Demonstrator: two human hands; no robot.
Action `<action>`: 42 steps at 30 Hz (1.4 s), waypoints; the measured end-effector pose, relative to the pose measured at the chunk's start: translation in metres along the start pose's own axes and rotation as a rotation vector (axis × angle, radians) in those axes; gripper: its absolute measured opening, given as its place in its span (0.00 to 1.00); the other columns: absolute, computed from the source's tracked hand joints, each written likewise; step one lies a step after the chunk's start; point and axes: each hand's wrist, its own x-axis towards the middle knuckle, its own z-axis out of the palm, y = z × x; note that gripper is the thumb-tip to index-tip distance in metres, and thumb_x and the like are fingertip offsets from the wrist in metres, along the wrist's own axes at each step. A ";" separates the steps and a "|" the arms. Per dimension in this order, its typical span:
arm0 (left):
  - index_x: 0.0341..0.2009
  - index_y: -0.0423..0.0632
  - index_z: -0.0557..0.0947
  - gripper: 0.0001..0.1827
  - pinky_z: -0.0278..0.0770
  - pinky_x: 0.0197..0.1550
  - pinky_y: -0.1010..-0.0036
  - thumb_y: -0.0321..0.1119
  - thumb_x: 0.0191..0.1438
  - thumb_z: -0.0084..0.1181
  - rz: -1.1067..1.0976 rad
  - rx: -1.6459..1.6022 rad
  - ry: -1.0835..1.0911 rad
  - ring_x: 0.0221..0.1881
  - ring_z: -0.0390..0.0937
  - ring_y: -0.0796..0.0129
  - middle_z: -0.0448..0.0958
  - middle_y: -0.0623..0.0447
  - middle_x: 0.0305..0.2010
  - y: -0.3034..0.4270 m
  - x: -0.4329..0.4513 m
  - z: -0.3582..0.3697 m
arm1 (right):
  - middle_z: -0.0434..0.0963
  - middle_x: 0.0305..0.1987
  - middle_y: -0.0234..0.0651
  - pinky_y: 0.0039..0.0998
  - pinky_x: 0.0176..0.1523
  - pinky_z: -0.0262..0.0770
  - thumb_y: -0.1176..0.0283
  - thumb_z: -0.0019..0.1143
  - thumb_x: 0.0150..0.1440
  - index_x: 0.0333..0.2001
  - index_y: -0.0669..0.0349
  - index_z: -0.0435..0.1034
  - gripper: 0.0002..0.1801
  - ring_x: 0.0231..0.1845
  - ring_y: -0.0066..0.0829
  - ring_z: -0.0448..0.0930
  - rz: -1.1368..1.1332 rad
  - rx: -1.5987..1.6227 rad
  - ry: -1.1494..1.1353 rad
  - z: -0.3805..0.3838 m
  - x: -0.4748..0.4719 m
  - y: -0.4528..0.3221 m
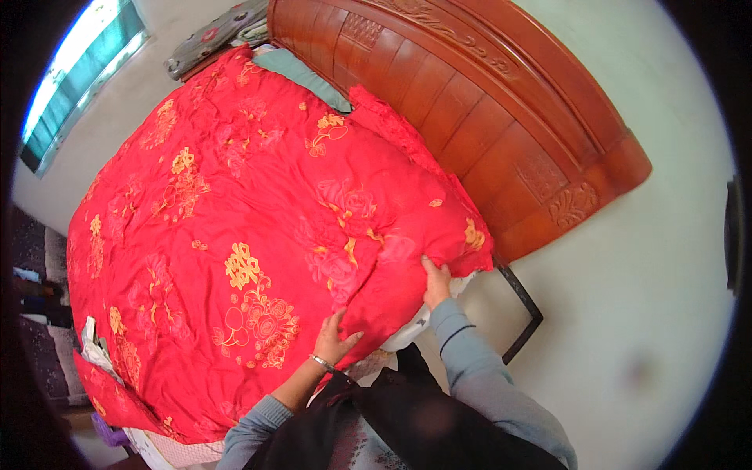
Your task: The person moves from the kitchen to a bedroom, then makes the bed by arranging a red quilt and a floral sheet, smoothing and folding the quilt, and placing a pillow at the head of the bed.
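Observation:
A red quilt (223,205) with gold and pink flower patterns spreads over the bed in wrinkles. My left hand (335,342), with a bracelet at the wrist, lies on its near edge, thumb and fingers apart. My right hand (437,283) grips the quilt's side edge closer to the headboard; some of its fingers are hidden. White bedding (408,330) shows under the edge between my hands. A red frilled piece of fabric (393,120) runs along the head end, beside a green pillow or folded cloth (302,76).
The carved wooden headboard (470,111) stands at the upper right. A black metal frame (523,299) juts out near my right arm. Folded grey patterned bedding (217,41) lies at the far corner, near a window with teal curtains (88,64). A purple item (108,430) is at lower left.

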 end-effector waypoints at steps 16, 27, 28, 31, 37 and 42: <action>0.40 0.41 0.77 0.18 0.71 0.38 0.69 0.45 0.56 0.49 -0.258 -0.860 1.149 0.35 0.69 0.68 0.72 0.54 0.39 -0.034 0.065 -0.134 | 0.77 0.44 0.37 0.31 0.50 0.72 0.62 0.57 0.57 0.46 0.66 0.71 0.19 0.43 0.30 0.77 0.043 -0.862 -0.191 -0.029 0.010 0.038; 0.45 0.42 0.78 0.24 0.76 0.45 0.57 0.45 0.46 0.59 -1.435 0.080 1.709 0.41 0.77 0.47 0.79 0.41 0.42 -0.192 -0.170 -0.249 | 0.69 0.59 0.35 0.44 0.61 0.66 0.50 0.63 0.49 0.58 0.58 0.62 0.37 0.58 0.38 0.71 0.350 0.122 0.024 -0.077 0.068 0.009; 0.44 0.44 0.78 0.24 0.75 0.45 0.54 0.42 0.42 0.59 -1.274 0.386 1.711 0.39 0.77 0.43 0.78 0.39 0.38 -0.192 -0.185 -0.233 | 0.69 0.60 0.34 0.44 0.61 0.65 0.51 0.62 0.51 0.59 0.57 0.62 0.36 0.59 0.37 0.69 0.348 0.114 -0.036 -0.059 0.057 0.012; 0.39 0.38 0.75 0.19 0.73 0.38 0.68 0.18 0.38 0.47 -0.446 0.309 1.475 0.32 0.72 0.63 0.75 0.50 0.32 -0.172 -0.132 -0.152 | 0.70 0.59 0.32 0.42 0.62 0.64 0.60 0.58 0.54 0.58 0.55 0.63 0.29 0.58 0.35 0.70 0.336 0.169 -0.204 -0.025 0.040 0.004; 0.61 0.50 0.61 0.29 0.77 0.41 0.58 0.48 0.59 0.51 -0.558 -1.140 0.297 0.46 0.73 0.58 0.65 0.49 0.56 -0.016 -0.008 -0.043 | 0.70 0.58 0.38 0.40 0.62 0.66 0.67 0.52 0.57 0.56 0.64 0.63 0.23 0.59 0.35 0.70 0.261 0.195 -0.518 0.125 -0.025 -0.082; 0.64 0.56 0.58 0.43 0.64 0.56 0.43 0.71 0.52 0.38 0.149 -1.190 0.345 0.60 0.64 0.57 0.61 0.53 0.64 0.036 0.007 -0.130 | 0.72 0.55 0.40 0.31 0.65 0.61 0.79 0.50 0.55 0.52 0.63 0.69 0.18 0.56 0.29 0.71 -0.496 -0.128 -1.210 0.256 -0.140 -0.133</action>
